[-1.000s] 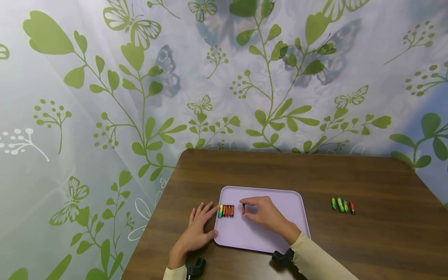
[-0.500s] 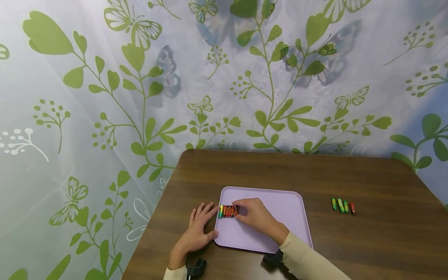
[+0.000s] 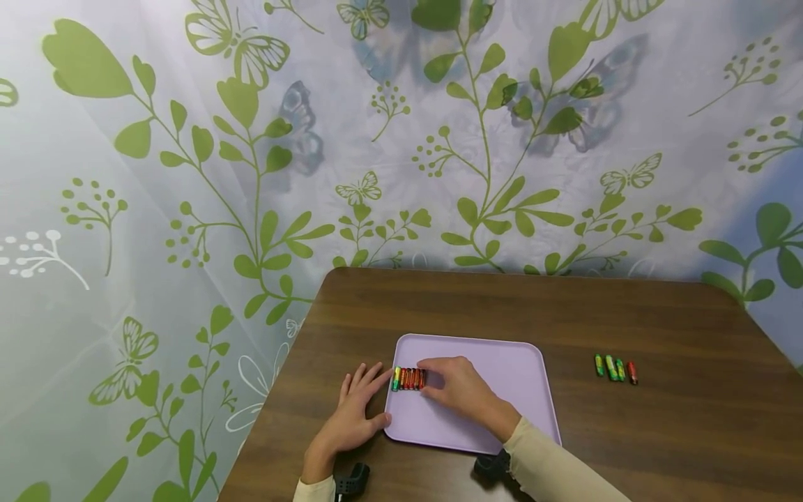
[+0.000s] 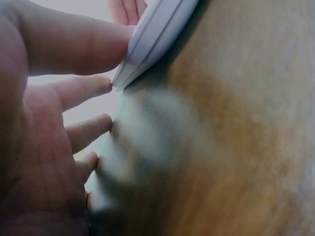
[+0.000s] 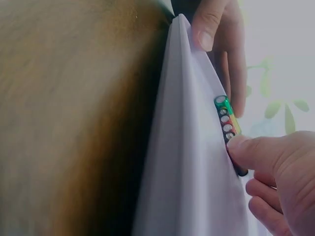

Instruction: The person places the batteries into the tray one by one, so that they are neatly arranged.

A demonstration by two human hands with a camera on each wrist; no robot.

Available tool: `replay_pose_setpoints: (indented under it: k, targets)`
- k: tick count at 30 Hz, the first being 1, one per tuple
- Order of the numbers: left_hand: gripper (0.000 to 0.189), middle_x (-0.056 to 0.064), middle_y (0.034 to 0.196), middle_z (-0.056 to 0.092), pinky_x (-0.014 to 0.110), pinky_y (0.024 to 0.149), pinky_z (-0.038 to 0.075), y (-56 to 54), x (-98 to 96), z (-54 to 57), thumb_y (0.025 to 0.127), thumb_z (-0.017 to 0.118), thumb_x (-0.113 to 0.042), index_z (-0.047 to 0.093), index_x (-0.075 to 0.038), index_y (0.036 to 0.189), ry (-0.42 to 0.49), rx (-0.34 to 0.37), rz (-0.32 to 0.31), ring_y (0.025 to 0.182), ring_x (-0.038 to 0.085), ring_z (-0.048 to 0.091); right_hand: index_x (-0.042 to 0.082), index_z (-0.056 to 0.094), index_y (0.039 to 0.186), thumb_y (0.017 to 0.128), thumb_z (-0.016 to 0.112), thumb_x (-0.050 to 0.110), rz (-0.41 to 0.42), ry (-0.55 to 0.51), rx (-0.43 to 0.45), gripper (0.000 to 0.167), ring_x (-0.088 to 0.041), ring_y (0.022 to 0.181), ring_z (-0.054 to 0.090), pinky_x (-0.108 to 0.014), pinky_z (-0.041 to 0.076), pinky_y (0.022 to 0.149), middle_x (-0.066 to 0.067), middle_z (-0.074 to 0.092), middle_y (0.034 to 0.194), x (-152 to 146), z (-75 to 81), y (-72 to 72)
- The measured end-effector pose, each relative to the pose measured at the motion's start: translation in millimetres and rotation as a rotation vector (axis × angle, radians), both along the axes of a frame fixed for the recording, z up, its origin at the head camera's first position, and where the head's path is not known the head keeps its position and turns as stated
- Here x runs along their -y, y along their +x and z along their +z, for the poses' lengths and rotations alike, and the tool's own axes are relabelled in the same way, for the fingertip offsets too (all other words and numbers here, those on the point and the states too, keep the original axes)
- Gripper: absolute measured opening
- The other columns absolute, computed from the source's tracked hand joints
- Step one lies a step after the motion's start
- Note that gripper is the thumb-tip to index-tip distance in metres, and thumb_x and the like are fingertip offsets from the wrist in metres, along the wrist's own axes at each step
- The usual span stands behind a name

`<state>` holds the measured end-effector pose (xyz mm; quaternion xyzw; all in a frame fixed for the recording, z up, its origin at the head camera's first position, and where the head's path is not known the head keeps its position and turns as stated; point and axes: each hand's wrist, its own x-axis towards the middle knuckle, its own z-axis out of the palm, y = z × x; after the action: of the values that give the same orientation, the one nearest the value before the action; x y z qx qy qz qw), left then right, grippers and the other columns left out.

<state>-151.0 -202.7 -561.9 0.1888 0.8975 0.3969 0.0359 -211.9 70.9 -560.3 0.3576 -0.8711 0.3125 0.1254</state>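
A row of several red-and-black batteries (image 3: 410,378), with a green-and-yellow battery (image 3: 396,378) at its left end, lies at the left side of the lilac tray (image 3: 508,369). My right hand (image 3: 467,392) pinches the red-and-black battery at the row's right end lengthwise between thumb and index finger. In the right wrist view the thumb (image 5: 256,151) covers part of the row's near ends. My left hand (image 3: 351,422) rests at the tray's left edge, fingers spread and straight. Its thumb (image 4: 98,46) touches the tray rim in the left wrist view.
On the brown wooden table (image 3: 533,300), right of the tray, lie several loose batteries: green ones (image 3: 610,368) and a red one (image 3: 632,373). A leaf-patterned curtain (image 3: 401,139) hangs behind the table's back edge. Black wrist-camera mounts (image 3: 353,481) sit by both wrists.
My right hand has moved left with the red-and-black battery, bringing it against the row's right end. In the last half second it has barely shifted. My left hand has stayed put.
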Motion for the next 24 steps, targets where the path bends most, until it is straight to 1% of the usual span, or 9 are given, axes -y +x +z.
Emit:
replay_pose_setpoints:
  k: [2,4,8,10,12,14,17,19,24]
  targets:
    - [0.080,0.027,0.174,0.037,0.080,0.126,-0.005,0.1,-0.9,2.0,0.088,0.076,-0.015,0.051,-0.015,0.165,-0.016,0.008,0.005,0.165,0.059,0.013,0.007,0.082,0.121,0.079,0.097,0.013,0.002,-0.012,-0.009,0.045,-0.021,0.106,0.081,-0.041,0.066,0.092,-0.004,0.085,0.116,-4.9,0.3,-0.9]
    - [0.081,0.027,0.174,0.037,0.080,0.126,-0.004,0.3,-1.0,2.6,0.088,0.076,-0.015,0.051,-0.016,0.164,-0.013,0.010,0.005,0.165,0.059,0.014,0.006,0.082,0.121,0.079,0.097,0.014,0.007,-0.020,-0.010,0.046,-0.021,0.108,0.081,-0.042,0.066,0.093,-0.005,0.085,0.117,-11.7,0.7,-2.3]
    - [0.081,0.029,0.173,0.037,0.078,0.126,-0.006,0.7,0.5,-1.8,0.087,0.076,-0.015,0.051,-0.014,0.164,0.024,-0.008,-0.003,0.164,0.061,0.013,0.005,0.082,0.124,0.079,0.097,0.015,0.015,-0.036,0.017,0.048,-0.022,0.112,0.081,-0.043,0.066,0.095,-0.006,0.084,0.120,-31.4,3.4,-3.7]
    - [0.081,0.030,0.172,0.037,0.078,0.125,-0.007,0.7,1.8,-5.6,0.087,0.075,-0.016,0.051,-0.016,0.164,0.046,-0.024,-0.009,0.163,0.062,0.013,0.005,0.081,0.125,0.080,0.097,0.017,0.010,-0.041,0.040,0.049,-0.023,0.113,0.080,-0.045,0.065,0.096,-0.005,0.084,0.121,-43.2,5.9,-3.0]
    - [0.080,0.031,0.172,0.038,0.079,0.124,-0.007,0.6,2.5,-7.9,0.087,0.076,-0.017,0.052,-0.016,0.163,0.066,-0.034,-0.011,0.162,0.065,0.013,0.006,0.081,0.126,0.080,0.097,0.019,0.000,-0.039,0.054,0.050,-0.023,0.114,0.080,-0.045,0.065,0.096,-0.004,0.083,0.123,-55.9,8.1,-1.8]
    - [0.080,0.032,0.171,0.038,0.080,0.124,-0.007,1.2,2.7,-6.9,0.087,0.076,-0.018,0.053,-0.017,0.163,0.077,-0.034,-0.013,0.161,0.065,0.013,0.008,0.081,0.127,0.081,0.098,0.022,-0.014,-0.029,0.063,0.052,-0.024,0.114,0.080,-0.046,0.065,0.095,-0.003,0.083,0.123,-69.5,9.7,-0.2]
    - [0.080,0.031,0.172,0.038,0.081,0.124,-0.007,2.8,2.3,-3.3,0.086,0.077,-0.017,0.053,-0.017,0.163,0.083,-0.023,-0.012,0.163,0.063,0.013,0.010,0.082,0.128,0.080,0.098,0.025,-0.045,-0.007,0.052,0.053,-0.022,0.114,0.080,-0.045,0.066,0.093,-0.001,0.083,0.123,-91.8,10.3,1.9]
    - [0.080,0.030,0.172,0.038,0.080,0.125,-0.007,3.0,2.6,-3.4,0.087,0.077,-0.018,0.053,-0.016,0.163,0.086,-0.029,-0.017,0.163,0.063,0.013,0.010,0.082,0.128,0.079,0.099,0.024,-0.061,-0.001,0.044,0.054,-0.020,0.114,0.080,-0.044,0.066,0.093,0.001,0.083,0.123,-107.1,10.4,2.6]
    - [0.080,0.032,0.171,0.038,0.082,0.123,-0.009,2.0,3.8,-9.9,0.089,0.076,-0.021,0.051,-0.018,0.164,0.102,-0.072,-0.036,0.160,0.066,0.013,0.010,0.082,0.128,0.078,0.100,0.025,-0.077,0.010,0.022,0.056,-0.020,0.113,0.079,-0.043,0.067,0.090,0.001,0.083,0.123,-144.8,13.8,6.9]
